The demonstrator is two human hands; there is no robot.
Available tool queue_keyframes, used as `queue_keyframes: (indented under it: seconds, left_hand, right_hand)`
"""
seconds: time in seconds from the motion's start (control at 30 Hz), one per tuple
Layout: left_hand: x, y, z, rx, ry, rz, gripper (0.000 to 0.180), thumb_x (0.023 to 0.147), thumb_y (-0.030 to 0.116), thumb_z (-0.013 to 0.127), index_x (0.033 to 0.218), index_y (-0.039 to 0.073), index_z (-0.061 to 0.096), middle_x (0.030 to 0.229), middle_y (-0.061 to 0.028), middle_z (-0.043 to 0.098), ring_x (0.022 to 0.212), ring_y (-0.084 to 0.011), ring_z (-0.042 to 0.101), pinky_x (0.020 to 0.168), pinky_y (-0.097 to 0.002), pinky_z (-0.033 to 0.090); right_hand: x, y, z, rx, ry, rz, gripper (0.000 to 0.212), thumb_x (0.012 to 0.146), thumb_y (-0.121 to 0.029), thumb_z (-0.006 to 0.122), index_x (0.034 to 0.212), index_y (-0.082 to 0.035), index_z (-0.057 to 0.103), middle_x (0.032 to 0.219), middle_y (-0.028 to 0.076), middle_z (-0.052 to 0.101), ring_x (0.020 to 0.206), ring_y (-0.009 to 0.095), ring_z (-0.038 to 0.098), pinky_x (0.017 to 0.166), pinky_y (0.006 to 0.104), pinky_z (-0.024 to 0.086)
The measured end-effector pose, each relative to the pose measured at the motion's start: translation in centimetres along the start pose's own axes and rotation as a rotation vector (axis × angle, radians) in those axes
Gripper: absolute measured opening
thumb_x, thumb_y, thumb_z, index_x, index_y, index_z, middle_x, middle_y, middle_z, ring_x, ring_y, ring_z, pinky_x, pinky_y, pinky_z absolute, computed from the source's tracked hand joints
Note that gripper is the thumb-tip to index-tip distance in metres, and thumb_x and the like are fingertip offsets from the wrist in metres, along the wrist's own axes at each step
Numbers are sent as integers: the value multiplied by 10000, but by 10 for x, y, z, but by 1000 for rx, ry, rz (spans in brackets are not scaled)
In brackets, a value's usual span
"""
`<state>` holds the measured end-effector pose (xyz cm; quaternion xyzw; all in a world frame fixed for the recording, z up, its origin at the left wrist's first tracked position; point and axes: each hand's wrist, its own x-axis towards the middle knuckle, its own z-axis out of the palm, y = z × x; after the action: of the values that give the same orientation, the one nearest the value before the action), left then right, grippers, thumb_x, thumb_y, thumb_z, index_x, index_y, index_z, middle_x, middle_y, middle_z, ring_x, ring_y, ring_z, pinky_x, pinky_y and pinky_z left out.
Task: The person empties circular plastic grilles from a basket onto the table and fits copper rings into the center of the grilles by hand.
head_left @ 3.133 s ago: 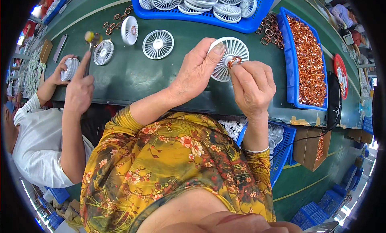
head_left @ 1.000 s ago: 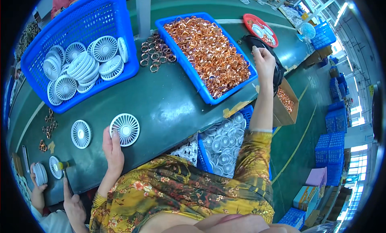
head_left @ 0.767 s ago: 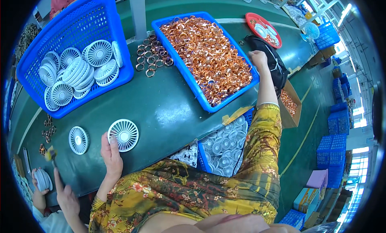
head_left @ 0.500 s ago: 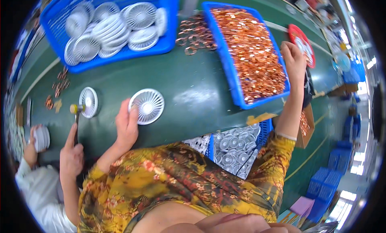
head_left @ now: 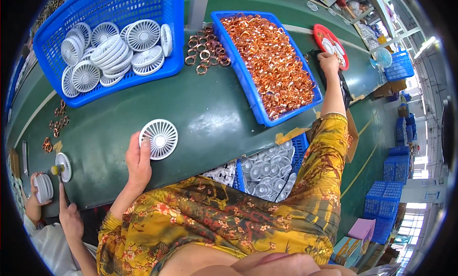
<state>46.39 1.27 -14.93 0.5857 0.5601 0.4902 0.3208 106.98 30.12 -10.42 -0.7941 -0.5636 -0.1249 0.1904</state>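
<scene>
White slotted disc extends rightward from the left hand pinching its rim.

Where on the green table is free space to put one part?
The tabletop is bare between the white disc in the left hand and the blue ring tray. Crowded: between that tray and the blue basket, where loose rings lie.

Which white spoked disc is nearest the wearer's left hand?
The disc over the green table with its left rim under the thumb of the left hand; other white discs sit apart, many in the blue basket.
</scene>
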Motion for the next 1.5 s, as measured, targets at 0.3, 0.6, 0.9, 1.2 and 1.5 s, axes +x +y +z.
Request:
queue_keyframes:
  seconds: [0.3, 0.6, 0.9, 1.2, 1.5]
  left_hand:
    - [0, 14, 3, 121, 27, 6, 256, 974, 189, 450, 1100, -18, 533, 829, -112, 640, 747, -169, 611, 672, -310, 470]
    - [-2, 15, 2, 90, 20, 27, 204, 952, 150, 477, 1069, -8, 537, 761, -132, 612, 664, -197, 605, 615, -325, 466]
    - [3, 12, -1, -129, 35, -30, 203, 960, 197, 517, 1014, 3, 545, 755, -72, 595, 699, -109, 549, 628, -287, 456]
    - [-11, 6, -19, -481, -27, -223, 242, 979, 244, 503, 1016, 8, 547, 856, -2, 598, 759, -47, 547, 688, -222, 473]
    - [-10, 19, -19, -708, -35, -263, 237, 997, 238, 460, 1027, 11, 520, 880, -9, 565, 804, -57, 515, 724, -227, 455]
  right_hand:
    - [12, -23, 38, -60, -359, 42, 290, 770, -284, 609, 951, -81, 710, 1008, 205, 658, 981, 338, 632, 865, 429, 490]
    - [-114, -174, -96, 995, -155, -284, 142, 897, -106, 571, 866, 23, 620, 734, -12, 587, 668, 47, 522, 602, 191, 429]
    - [-319, -302, -60, 592, -311, -833, 87, 867, -104, 558, 919, -57, 609, 904, 151, 617, 811, 352, 620, 668, 422, 507]
    - [-332, -297, -81, 498, -355, -622, 139, 857, -189, 631, 888, -58, 596, 917, 126, 560, 769, 328, 597, 663, 413, 480]
    - [-367, -318, -119, 1090, 5, -689, 130, 732, 21, 722, 815, -10, 627, 773, 103, 624, 671, 200, 577, 590, 286, 460]
